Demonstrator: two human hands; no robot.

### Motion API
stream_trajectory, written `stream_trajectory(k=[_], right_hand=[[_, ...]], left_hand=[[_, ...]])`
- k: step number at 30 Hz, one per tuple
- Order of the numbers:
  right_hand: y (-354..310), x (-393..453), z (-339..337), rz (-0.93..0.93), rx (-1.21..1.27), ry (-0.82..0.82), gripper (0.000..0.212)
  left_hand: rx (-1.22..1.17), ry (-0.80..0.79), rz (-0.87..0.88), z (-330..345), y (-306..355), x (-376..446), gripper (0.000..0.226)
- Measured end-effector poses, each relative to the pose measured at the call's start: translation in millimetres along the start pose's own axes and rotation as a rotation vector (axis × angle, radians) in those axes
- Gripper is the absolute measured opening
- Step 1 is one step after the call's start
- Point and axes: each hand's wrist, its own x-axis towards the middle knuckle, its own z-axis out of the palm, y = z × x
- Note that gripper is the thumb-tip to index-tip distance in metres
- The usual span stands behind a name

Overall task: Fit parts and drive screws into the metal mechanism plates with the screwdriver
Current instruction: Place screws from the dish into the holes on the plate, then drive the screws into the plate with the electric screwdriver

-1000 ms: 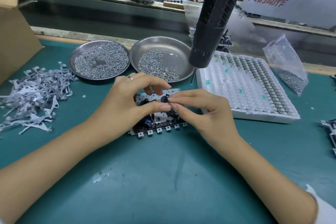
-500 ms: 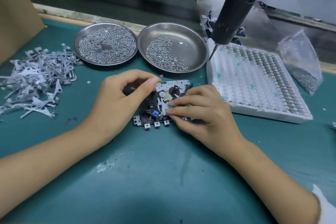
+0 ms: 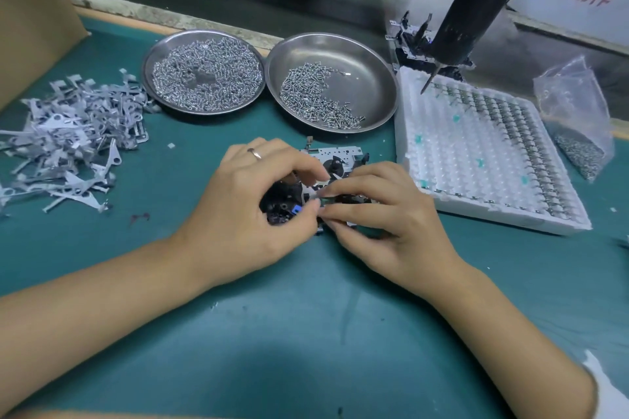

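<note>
The metal mechanism plate [image 3: 335, 160], silver with black parts and a small blue piece, lies on the green mat between my hands. My left hand [image 3: 252, 201] curls round its left end, thumb and fingers over the black parts. My right hand [image 3: 384, 214] pinches a small part against the plate's near edge with fingertips meeting the left thumb. The black powered screwdriver [image 3: 476, 7] hangs at upper right, its bit above the white tray, with no hand on it. Much of the plate is hidden under my fingers.
Two steel dishes of screws [image 3: 204, 73] [image 3: 371, 78] sit behind the plate. A pile of grey stamped metal parts [image 3: 68, 139] lies left. A white foam tray [image 3: 476, 160] of small parts and a plastic bag [image 3: 575, 119] are at right. A cardboard box [image 3: 34, 10] stands far left.
Both hands came down from pinching a small piece above the plate and now close on the plate itself. The view shifted, so the screwdriver appears further right.
</note>
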Motion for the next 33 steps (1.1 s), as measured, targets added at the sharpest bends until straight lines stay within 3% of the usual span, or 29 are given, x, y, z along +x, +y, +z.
stream_trajectory(k=[5,15,17,21,23,26,28,31,33], right_hand=[[-3.5,-0.4,-1.2,0.15,0.124,0.035,0.016],[-7.2,-0.4,-3.1,0.191,0.203,0.039,0.019],[-10.1,-0.4,-3.6,0.211,0.178,0.116,0.022],[-15.8,11.8,-20.8,0.265,0.071,0.587,0.026],[-11.4,30.9,-40.6,0.27,0.119,0.719,0.042],[-13.6,72.9,-65.5,0.269,0.31,0.651,0.076],[-16.6,93.8,-70.0,0.291,0.36,0.643,0.084],[-23.0,113.0,-65.5,0.359,0.443,0.704,0.079],[-30.7,115.8,-58.0,0.391,0.534,0.746,0.062]], left_hand=[[0.127,-0.079,0.006,6.0,-2.0,-2.2,0.032],[0.108,-0.075,0.008,9.5,-6.6,-1.9,0.031],[0.114,-0.079,0.012,9.8,-7.4,-2.3,0.03],[0.121,-0.089,0.017,10.5,-8.4,-3.0,0.025],[0.113,-0.082,0.011,10.6,-7.5,-2.4,0.024],[0.108,-0.064,0.009,11.2,-7.0,-1.6,0.024],[0.102,-0.053,0.002,11.8,-6.2,-2.2,0.024],[0.091,-0.05,-0.014,12.4,-5.1,-2.1,0.025],[0.085,-0.059,-0.023,12.2,-5.4,-1.4,0.025]])
